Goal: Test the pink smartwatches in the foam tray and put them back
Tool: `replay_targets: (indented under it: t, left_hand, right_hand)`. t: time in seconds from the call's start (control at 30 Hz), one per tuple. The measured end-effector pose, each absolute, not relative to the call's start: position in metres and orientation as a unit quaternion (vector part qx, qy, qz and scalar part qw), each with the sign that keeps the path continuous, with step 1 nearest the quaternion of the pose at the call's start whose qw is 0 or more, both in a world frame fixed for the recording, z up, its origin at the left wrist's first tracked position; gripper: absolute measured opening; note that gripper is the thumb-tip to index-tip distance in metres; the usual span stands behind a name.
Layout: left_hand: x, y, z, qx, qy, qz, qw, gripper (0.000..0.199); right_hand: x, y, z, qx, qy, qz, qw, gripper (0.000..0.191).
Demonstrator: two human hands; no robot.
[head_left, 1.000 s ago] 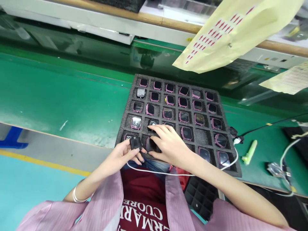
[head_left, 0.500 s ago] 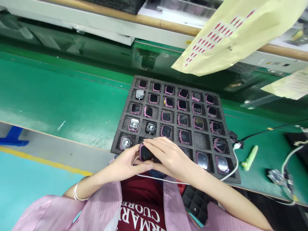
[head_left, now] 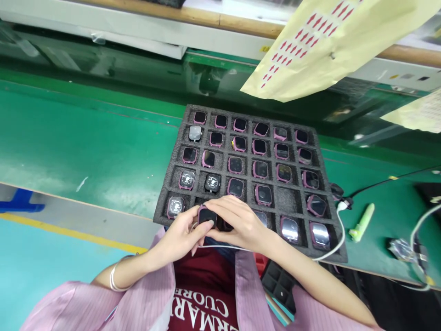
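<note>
Over the near left edge of the foam tray (head_left: 159,210) I hold a smartwatch (head_left: 206,214) with a dark screen and purplish-pink case. My left hand (head_left: 181,236) grips it from the left, thumb lying across the lower screen. From the other side my right hand (head_left: 241,225) closes round it, fingertips at its upper right edge. Beneath the right palm something dark is partly hidden. A white cable (head_left: 324,257) runs under my right forearm to my hands. Lit dials show on a pink-cased watch (head_left: 175,207) and a black watch (head_left: 212,182) in nearby compartments.
Several pink-cased watches fill the tray on the green bench (head_left: 86,142). A light-green tool (head_left: 362,223) and a plastic-wrapped item (head_left: 399,249) lie to the right. Yellow paper sheets (head_left: 303,59) hang above. A black compartment tray (head_left: 279,285) sits below the bench edge.
My left thumb has moved up from below the watch onto its screen. Both hands stay round the watch. The view has shifted slightly.
</note>
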State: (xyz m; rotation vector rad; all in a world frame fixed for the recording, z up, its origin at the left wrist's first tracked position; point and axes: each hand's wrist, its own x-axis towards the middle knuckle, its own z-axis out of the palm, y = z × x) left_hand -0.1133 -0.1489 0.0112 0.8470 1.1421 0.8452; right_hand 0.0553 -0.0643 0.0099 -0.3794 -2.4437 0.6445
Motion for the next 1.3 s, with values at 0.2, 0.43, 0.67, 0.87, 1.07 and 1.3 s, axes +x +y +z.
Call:
replay_targets:
  t: [0.2, 0.43, 0.67, 0.87, 1.07, 1.3]
  left_hand:
    - [-0.112, -0.149, 0.010, 0.410, 0.528, 0.399, 0.627, 0.025]
    - [-0.112, -0.150, 0.011, 0.401, 0.523, 0.395, 0.641, 0.029]
    - [-0.112, -0.151, 0.006, 0.399, 0.507, 0.408, 0.647, 0.033]
    - [-0.113, -0.155, 0.005, 0.388, 0.506, 0.404, 0.656, 0.033]
    - [-0.111, -0.158, 0.005, 0.391, 0.501, 0.423, 0.646, 0.030]
    - [-0.113, -0.162, 0.002, 0.417, 0.522, 0.403, 0.626, 0.033]
  right_hand:
    - [0.055, -0.061, 0.012, -0.128, -0.917, 0.243, 0.289, 0.043]
    - [0.056, -0.062, 0.010, -0.140, -0.918, 0.242, 0.281, 0.042]
    - [0.057, -0.062, 0.012, -0.140, -0.911, 0.280, 0.268, 0.045]
    - [0.057, -0.066, 0.016, -0.150, -0.908, 0.283, 0.270, 0.043]
    - [0.055, -0.071, 0.014, -0.158, -0.905, 0.277, 0.280, 0.044]
    - [0.054, -0.072, 0.017, -0.163, -0.900, 0.295, 0.278, 0.040]
